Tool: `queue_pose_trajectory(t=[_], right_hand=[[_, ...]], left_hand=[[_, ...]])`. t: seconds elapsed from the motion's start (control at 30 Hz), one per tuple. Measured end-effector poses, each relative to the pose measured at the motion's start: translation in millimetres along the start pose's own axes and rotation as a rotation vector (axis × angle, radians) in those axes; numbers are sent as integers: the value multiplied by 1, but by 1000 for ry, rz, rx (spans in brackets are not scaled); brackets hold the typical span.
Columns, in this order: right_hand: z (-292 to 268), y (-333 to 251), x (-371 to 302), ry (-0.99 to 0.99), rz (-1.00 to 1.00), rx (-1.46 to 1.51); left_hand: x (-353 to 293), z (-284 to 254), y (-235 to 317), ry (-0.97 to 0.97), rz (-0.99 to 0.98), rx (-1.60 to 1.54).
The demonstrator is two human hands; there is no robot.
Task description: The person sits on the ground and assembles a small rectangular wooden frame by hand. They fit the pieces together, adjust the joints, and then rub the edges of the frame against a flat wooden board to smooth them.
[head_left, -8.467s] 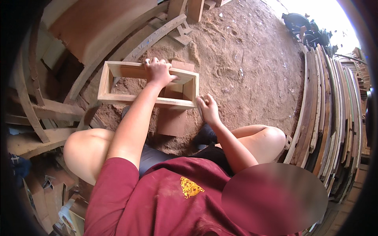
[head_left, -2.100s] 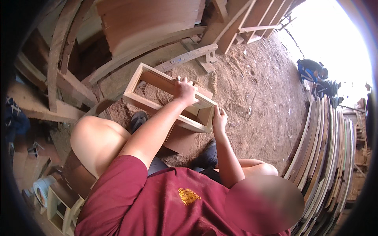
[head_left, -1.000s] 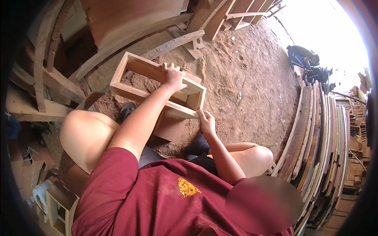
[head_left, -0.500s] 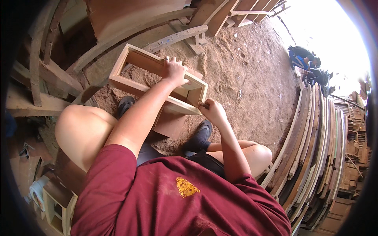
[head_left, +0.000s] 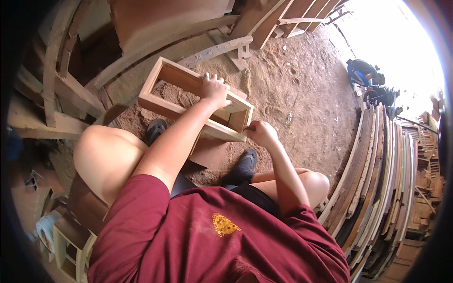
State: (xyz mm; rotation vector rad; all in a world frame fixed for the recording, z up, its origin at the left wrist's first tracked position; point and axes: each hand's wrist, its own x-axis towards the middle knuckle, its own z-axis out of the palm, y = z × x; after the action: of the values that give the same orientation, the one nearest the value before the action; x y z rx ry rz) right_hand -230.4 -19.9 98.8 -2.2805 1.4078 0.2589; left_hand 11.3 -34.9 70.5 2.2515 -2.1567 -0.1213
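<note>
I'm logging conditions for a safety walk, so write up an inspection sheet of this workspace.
Surface: brown, sandy-looking ground, with small pale bits scattered.
Job's things: open rectangular wooden frame; brown panel showing beneath it.
Clutter: stack of long boards at right; small wooden box at lower left.
Hands: left hand grips the frame's far long side; right hand is at its near right corner, and whether it holds something small is unclear.
Cables: nothing seen for certain.
Surroundings: another person, bent forward near the bright area at upper right.
</note>
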Motion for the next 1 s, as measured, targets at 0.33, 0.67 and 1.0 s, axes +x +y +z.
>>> queue_pose_trajectory(t=[0.33, 0.67, 1.0], right_hand=[[-163, 58, -25, 7, -62, -245], [-145, 64, -27, -221, -58, -199], [-165, 129, -14, -99, 15, -43]], left_hand=[[-27, -27, -41, 41, 293, 120], [-118, -30, -68, -19, 403, 257], [-33, -72, -48, -69, 40, -151]])
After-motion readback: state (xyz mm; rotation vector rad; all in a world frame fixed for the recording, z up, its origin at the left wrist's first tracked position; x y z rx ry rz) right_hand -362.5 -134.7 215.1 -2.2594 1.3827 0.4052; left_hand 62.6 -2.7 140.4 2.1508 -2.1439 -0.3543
